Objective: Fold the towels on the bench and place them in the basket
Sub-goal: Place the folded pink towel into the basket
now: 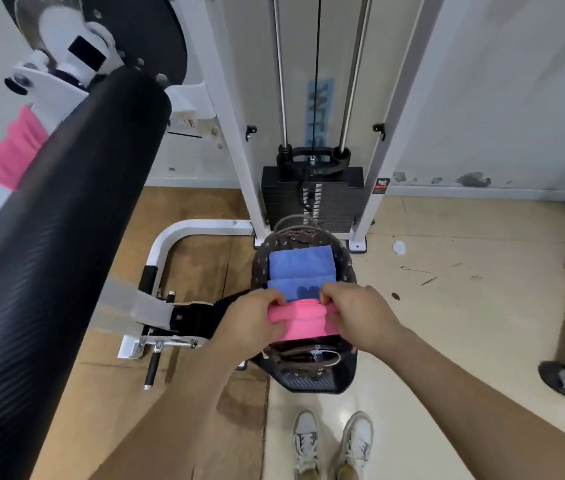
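Observation:
A folded pink towel (303, 320) hangs over the open basket (312, 375), a dark patterned one standing on the floor. My left hand (251, 322) grips the towel's left end and my right hand (357, 315) grips its right end. Two folded blue towels (301, 268) lie inside the basket, just beyond the pink one. Another pink towel (14, 150) is draped on the bench frame at the far left, behind the black padded roller (66, 216).
A white gym machine with a black weight stack (312, 199) stands right behind the basket. Its white base tube (170, 244) and a black handle (152, 370) lie left of it. My shoes (333, 441) are on the tile floor below.

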A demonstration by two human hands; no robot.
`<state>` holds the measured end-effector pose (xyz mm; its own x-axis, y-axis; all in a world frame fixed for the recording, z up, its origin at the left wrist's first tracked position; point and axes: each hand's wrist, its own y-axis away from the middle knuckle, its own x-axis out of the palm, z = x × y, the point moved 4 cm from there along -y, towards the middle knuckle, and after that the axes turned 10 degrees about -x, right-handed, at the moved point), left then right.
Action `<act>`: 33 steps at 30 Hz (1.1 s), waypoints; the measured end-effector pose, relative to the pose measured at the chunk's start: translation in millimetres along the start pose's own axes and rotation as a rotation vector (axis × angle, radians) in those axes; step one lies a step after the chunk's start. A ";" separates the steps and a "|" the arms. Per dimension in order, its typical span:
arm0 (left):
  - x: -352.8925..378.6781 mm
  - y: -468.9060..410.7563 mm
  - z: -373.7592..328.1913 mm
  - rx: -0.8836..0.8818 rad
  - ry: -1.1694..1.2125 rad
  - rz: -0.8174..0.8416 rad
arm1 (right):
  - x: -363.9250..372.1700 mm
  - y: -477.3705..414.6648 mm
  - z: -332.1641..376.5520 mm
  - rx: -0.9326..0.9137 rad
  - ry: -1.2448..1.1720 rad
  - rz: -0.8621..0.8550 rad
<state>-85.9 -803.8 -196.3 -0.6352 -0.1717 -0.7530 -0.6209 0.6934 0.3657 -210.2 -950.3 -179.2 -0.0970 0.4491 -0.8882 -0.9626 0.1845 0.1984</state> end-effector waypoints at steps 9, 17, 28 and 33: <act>61.1 -36.5 14.6 0.075 -0.733 0.052 | 65.2 -31.2 -29.4 -0.027 0.104 0.179; 83.3 -50.7 18.1 0.037 -0.761 0.070 | 77.9 -46.5 -32.7 0.062 0.307 0.242; 82.0 -48.3 12.8 0.015 -0.715 -0.033 | 83.0 -42.8 -34.0 0.832 -1.304 0.071; 88.5 -55.8 11.4 -0.065 -0.385 0.072 | 91.7 -42.8 -35.3 0.928 -1.398 -0.113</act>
<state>-102.2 -849.7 -289.6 -0.4669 0.1591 -0.8699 -0.6168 0.6463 0.4492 -186.8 -947.8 -283.7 0.7312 0.6821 0.0088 -0.4345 0.4558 0.7768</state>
